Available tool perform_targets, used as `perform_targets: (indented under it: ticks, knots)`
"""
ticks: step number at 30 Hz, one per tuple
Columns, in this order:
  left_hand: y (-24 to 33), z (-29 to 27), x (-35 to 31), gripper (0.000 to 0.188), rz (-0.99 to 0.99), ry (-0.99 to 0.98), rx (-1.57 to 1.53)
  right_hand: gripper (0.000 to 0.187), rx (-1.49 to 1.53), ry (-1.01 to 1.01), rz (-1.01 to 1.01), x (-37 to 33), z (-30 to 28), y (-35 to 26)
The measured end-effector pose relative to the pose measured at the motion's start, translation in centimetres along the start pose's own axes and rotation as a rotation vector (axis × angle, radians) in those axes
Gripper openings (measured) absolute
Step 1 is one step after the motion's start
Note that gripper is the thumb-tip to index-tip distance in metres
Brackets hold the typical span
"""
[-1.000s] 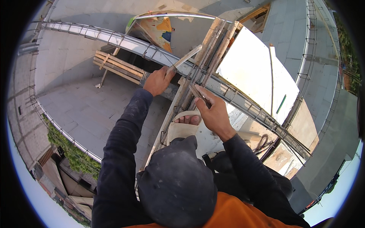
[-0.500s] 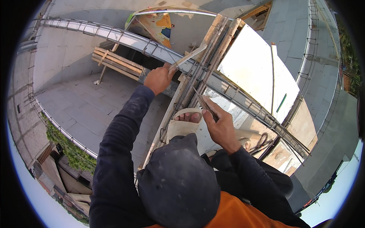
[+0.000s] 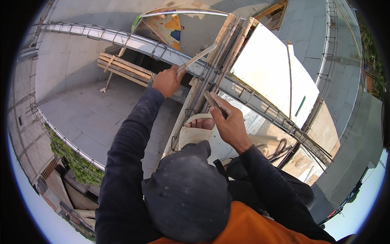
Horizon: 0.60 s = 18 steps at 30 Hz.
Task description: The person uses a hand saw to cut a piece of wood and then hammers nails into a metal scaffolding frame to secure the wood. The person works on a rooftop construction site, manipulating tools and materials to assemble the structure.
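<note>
My left hand point(image 3: 165, 82) is closed round the lower end of a pale wooden strip point(image 3: 198, 59), which slants up to the right across the crossing of the steel bars. My right hand point(image 3: 230, 122) grips a narrow grey-brown tool point(image 3: 214, 101), its kind unclear, held just above the bars. Dark steel reinforcing bars point(image 3: 210, 75) run lengthwise between timber boards and meet a crosswise rebar cage point(image 3: 264, 99). Between my hands, a foot in a pale sandal point(image 3: 196, 133) stands beside the bars.
A white panel point(image 3: 276, 69) lies at the right, with a thin stick on it. Bundled timber poles point(image 3: 124, 69) sit at the left, above a lower grey block floor point(image 3: 109, 118). A colourful sack point(image 3: 172, 30) lies at the back. Rebar-topped edges run along both sides.
My right hand and its tool have shifted slightly up and left; the thin tip seen earlier no longer shows. My left hand and the wooden strip have moved slightly left.
</note>
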<state>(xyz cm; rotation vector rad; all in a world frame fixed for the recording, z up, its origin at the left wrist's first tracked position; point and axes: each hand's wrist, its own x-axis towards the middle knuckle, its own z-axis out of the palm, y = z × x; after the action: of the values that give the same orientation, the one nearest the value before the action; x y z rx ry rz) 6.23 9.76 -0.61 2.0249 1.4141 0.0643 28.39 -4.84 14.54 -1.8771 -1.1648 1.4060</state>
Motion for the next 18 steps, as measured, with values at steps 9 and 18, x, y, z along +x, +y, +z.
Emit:
perform_targets:
  ticks: [9,18]
  knots:
    - [-0.2,0.8,0.0,0.040,-0.009,0.006,-0.044,0.046,0.034,-0.021,0.098,1.3,0.5,-1.0]
    - [-1.1,0.6,0.4,0.045,0.034,0.021,-0.025,0.046,0.026,-0.018,0.045,-1.4,0.0,-0.1]
